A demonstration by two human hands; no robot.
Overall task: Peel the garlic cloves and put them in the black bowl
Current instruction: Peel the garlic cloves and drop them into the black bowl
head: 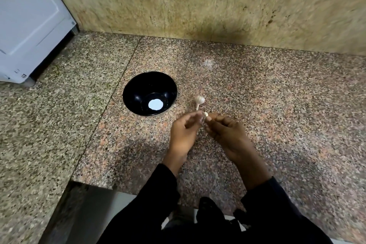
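At the upper left of the frame stands a pale grey appliance (pixel 29 24) on a speckled granite counter (pixel 277 105), with a tan stone wall (pixel 198 2) filling the top. Left of centre sits the black bowl (pixel 150 93), upright, with only a bright white glare spot in its bottom. Just right of the bowl, apart from it, a garlic bulb (pixel 199 100) with its stalk lies on the counter. Below it, near the middle of the frame, my left hand (pixel 183 134) has curled fingers, blurred; I cannot tell what it holds. Close beside it, my right hand (pixel 227 134) pinches a small white garlic clove (pixel 206 114) at its fingertips. Black sleeves (pixel 277 214) cover both arms at the bottom.
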